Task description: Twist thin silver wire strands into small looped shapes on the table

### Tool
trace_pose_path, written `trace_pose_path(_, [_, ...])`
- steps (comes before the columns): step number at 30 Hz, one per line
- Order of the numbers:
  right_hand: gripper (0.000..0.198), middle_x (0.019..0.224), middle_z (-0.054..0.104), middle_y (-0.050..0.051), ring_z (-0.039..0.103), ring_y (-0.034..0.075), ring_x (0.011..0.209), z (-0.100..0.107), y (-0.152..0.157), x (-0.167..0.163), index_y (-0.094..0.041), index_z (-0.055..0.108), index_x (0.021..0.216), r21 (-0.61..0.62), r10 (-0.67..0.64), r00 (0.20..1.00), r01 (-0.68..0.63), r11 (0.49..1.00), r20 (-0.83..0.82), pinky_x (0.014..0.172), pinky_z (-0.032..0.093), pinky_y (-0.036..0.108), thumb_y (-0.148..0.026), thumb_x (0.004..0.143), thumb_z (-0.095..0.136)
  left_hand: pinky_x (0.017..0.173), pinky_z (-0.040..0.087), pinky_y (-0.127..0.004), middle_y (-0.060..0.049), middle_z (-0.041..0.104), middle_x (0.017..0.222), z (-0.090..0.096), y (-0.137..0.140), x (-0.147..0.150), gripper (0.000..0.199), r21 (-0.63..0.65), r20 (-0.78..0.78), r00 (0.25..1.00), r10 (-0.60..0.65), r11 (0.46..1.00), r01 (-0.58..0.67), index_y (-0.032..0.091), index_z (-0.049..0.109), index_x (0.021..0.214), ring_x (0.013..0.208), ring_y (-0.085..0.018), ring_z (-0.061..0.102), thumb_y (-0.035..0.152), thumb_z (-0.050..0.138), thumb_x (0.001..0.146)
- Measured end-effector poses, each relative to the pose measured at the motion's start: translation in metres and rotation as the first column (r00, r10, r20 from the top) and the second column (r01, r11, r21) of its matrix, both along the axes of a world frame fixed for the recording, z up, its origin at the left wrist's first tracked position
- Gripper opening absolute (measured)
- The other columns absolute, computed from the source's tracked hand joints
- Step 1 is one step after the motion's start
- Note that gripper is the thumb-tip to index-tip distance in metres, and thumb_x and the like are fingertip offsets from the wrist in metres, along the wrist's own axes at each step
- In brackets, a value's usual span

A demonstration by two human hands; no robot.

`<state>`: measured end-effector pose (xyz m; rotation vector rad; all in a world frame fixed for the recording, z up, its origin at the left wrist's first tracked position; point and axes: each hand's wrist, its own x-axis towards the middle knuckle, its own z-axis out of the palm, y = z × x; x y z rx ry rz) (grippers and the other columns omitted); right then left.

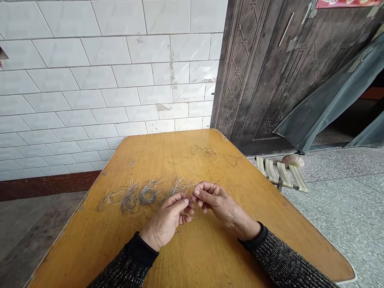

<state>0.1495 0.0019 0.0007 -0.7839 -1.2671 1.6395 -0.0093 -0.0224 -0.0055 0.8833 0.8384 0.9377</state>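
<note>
My left hand (177, 209) and my right hand (212, 197) meet above the middle of the wooden table (228, 248). Both are closed in a pinch on a thin wire (193, 199), of which short bits show between and beyond the fingers. Just behind my hands lie loose tangled coils of thin grey wire (148, 195), their ends sticking up. Part of the pile is hidden by my left hand. Farther back on the right are a few small wire loops (207, 151).
A white tiled wall (126, 80) stands behind the table. To the right are a dark carved door (258, 80), a grey-green curtain (333, 96) and a low stool with striped straps (282, 173). A round object (293, 161) sits on the floor behind the stool.
</note>
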Motion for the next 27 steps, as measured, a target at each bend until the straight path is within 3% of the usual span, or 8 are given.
trace_pose_path(5, [0.026, 0.055, 0.055, -0.002, 0.045, 0.006, 0.046, 0.0006, -0.0012, -0.0004, -0.016, 0.058, 0.065, 0.019, 0.019, 1.000, -0.019, 1.000, -0.012, 0.043, 0.032, 0.018, -0.040, 0.070, 0.066, 0.067, 0.037, -0.028, -0.010, 0.062, 0.088, -0.0006, -0.0013, 0.0033, 0.022, -0.013, 0.077, 0.993, -0.093, 0.995, 0.095, 0.014, 0.059, 0.083, 0.079, -0.017, 0.057, 0.035, 0.059, 0.077])
trace_pose_path(13, [0.027, 0.057, 0.053, -0.002, 0.044, 0.006, 0.049, 0.0008, -0.0005, -0.0004, -0.015, 0.058, 0.065, -0.009, -0.004, 1.000, 0.003, 1.000, -0.027, 0.043, 0.031, 0.017, -0.041, 0.069, 0.066, 0.062, 0.036, -0.024, -0.003, 0.058, 0.075, -0.0034, -0.0011, 0.0032, 0.016, -0.043, 0.131, 0.991, -0.021, 0.999, 0.027, 0.015, 0.061, 0.078, 0.069, -0.012, 0.055, 0.030, 0.065, 0.073])
trace_pose_path(18, [0.027, 0.060, 0.053, -0.003, 0.045, 0.006, 0.049, -0.0013, -0.0002, -0.0027, -0.018, 0.062, 0.081, -0.043, -0.077, 0.995, 0.074, 0.996, -0.063, 0.040, 0.032, 0.016, -0.036, 0.063, 0.072, 0.054, 0.031, -0.021, 0.002, 0.052, 0.063, -0.0064, 0.0012, 0.0013, 0.016, -0.091, 0.109, 0.992, 0.059, 0.995, -0.049, 0.014, 0.064, 0.075, 0.054, -0.006, 0.045, 0.027, 0.069, 0.067])
trace_pose_path(22, [0.025, 0.063, 0.055, -0.003, 0.047, 0.006, 0.050, -0.0012, -0.0006, -0.0030, -0.018, 0.062, 0.081, -0.042, -0.065, 0.995, 0.061, 0.997, -0.081, 0.041, 0.034, 0.016, -0.033, 0.063, 0.072, 0.051, 0.027, -0.020, 0.003, 0.049, 0.058, -0.0076, 0.0023, 0.0005, 0.014, -0.085, 0.127, 0.992, 0.012, 0.996, -0.001, 0.014, 0.063, 0.072, 0.051, -0.005, 0.040, 0.025, 0.069, 0.067])
trace_pose_path(27, [0.023, 0.063, 0.056, -0.002, 0.047, 0.006, 0.050, 0.0001, -0.0013, -0.0018, -0.017, 0.062, 0.079, -0.015, -0.046, 0.996, 0.045, 0.999, -0.072, 0.042, 0.034, 0.016, -0.033, 0.066, 0.070, 0.052, 0.029, -0.021, 0.005, 0.044, 0.054, -0.0079, 0.0023, 0.0008, 0.019, -0.130, 0.185, 0.983, -0.017, 0.991, 0.042, 0.016, 0.063, 0.085, 0.049, -0.006, 0.038, 0.024, 0.067, 0.068])
